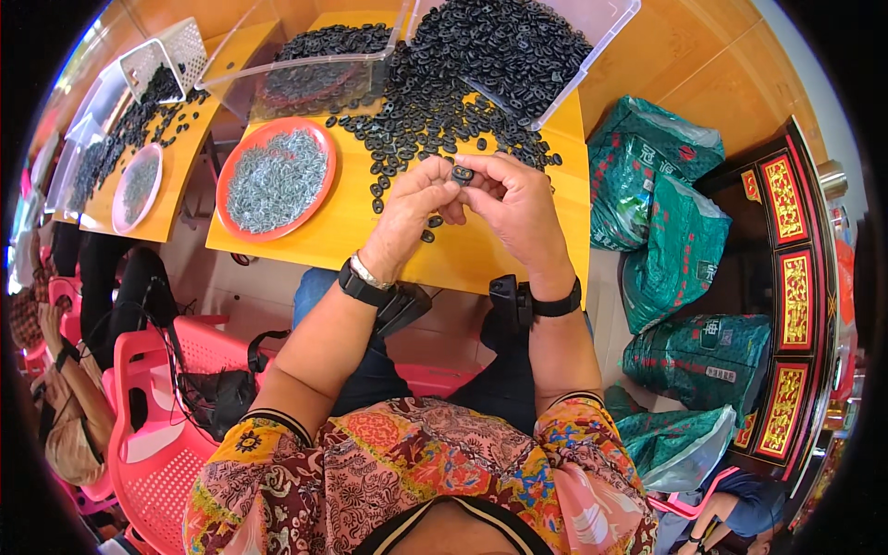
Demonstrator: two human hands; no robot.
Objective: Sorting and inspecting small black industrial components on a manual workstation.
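Observation:
My left hand (407, 208) and my right hand (518, 203) meet above the yellow table (324, 236), both pinching one small black plastic piece (462, 173) between their fingertips. Just beyond the hands lies a heap of many similar black pieces (435, 106), spilling from a clear plastic bin (536, 51). A red plate (275, 180) heaped with small silver metal parts sits left of my left hand. A few loose black pieces lie on the table under my hands.
A second clear bin (314, 65) of black pieces lies at the back. Another yellow table (176, 162) at left carries a pink plate (139, 185) and more black pieces. Green sacks (675, 240) stand at right, red plastic chairs (157, 407) at lower left.

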